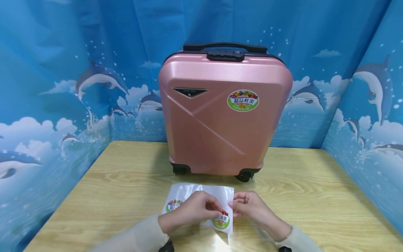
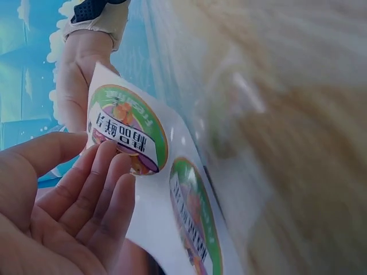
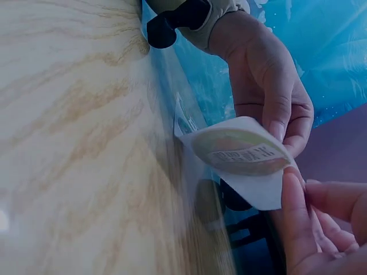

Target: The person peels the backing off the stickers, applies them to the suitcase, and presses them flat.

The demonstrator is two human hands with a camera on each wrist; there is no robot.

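Note:
A white sticker sheet (image 1: 217, 190) with round fruit-label stickers is held tilted above the wooden table. My left hand (image 1: 199, 208) reaches across it, pinching with thumb and forefinger at the upper edge of the right-hand sticker (image 1: 221, 223). In the left wrist view, the left fingertips meet that sticker's edge, its green and white print facing the camera. My right hand (image 1: 253, 210) grips the sheet's right edge between thumb and fingers. The right wrist view shows the sheet's pale back, the print showing through. Another sticker (image 1: 173, 205) is on the sheet's left part, partly covered by the left forearm.
A pink suitcase (image 1: 217, 129) stands upright on its wheels just behind the sheet, with a black top handle (image 1: 225, 45). One matching oval sticker (image 1: 243, 100) is on its upper right front. Blue dolphin-print curtains (image 1: 135, 52) enclose the wooden table (image 1: 315, 185).

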